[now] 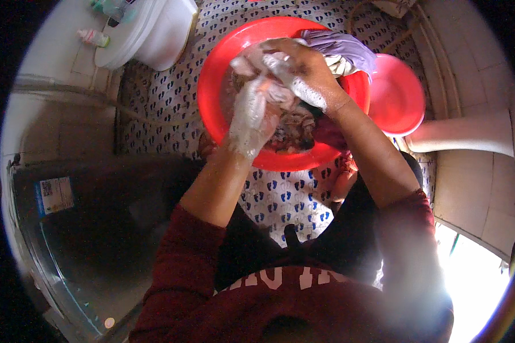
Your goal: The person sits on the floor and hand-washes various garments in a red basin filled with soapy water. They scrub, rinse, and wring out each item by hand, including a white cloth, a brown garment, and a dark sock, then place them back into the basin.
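Observation:
A large red plastic basin [214, 103] on the floor before me holds soapy water and wet clothes. Over it, my left hand [255, 113], coated in suds, grips a pale wet cloth [281, 95]. My right hand [311, 70] is bent over the upper part of the same cloth, foam along its thumb side; its fingertips are partly hidden. Darker wet laundry [294, 133] lies in the basin below my hands. A purple garment [343, 47] hangs over the far right rim beside a whitish striped cloth [339, 65].
A pink basin [399, 94] stands right of the red one. At the upper left is a white toilet [163, 38] with a small bottle [94, 37] on it. A dark-topped appliance [98, 240] fills the left side. Footprint-patterned flooring [283, 193] shows between my legs.

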A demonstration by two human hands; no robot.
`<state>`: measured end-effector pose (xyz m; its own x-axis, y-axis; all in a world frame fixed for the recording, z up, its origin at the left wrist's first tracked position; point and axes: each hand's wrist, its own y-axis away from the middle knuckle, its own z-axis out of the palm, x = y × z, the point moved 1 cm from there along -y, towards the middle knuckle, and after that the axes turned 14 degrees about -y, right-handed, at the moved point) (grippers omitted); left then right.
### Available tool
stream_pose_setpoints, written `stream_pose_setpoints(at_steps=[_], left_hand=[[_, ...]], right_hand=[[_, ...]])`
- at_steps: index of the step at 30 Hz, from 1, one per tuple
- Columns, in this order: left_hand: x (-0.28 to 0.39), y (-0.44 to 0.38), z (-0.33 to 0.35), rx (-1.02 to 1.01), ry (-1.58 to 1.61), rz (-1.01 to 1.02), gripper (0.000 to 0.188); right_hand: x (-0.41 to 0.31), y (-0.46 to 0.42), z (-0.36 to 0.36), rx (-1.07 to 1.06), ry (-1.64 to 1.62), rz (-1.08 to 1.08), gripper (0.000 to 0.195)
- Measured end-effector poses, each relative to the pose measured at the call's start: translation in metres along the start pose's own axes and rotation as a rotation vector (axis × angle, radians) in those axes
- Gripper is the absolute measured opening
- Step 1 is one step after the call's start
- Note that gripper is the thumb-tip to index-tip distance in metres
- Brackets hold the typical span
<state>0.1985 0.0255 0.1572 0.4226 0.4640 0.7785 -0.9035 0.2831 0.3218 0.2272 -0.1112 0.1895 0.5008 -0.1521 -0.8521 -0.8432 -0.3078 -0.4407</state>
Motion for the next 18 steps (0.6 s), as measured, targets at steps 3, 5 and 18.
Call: stream_pose_setpoints(at_steps=[3,5,18], left_hand=[[0.023,-0.004,0.003,-0.042,0.104,0.113,0.031],[0.027,0.002,-0.004,0.023,0.174,0.143,0.032],[-0.009,-0.007,-0.039,-0.124,-0.186,0.349,0.029]], right_hand=[[0.033,0.011,0.006,0.357,-0.912,0.460,0.037],[0.004,0.019,0.027,0.259,-1.299,0.727,0.047],[-0.005,0.044,0.063,0.064,0.498,-0.336,0.022]])
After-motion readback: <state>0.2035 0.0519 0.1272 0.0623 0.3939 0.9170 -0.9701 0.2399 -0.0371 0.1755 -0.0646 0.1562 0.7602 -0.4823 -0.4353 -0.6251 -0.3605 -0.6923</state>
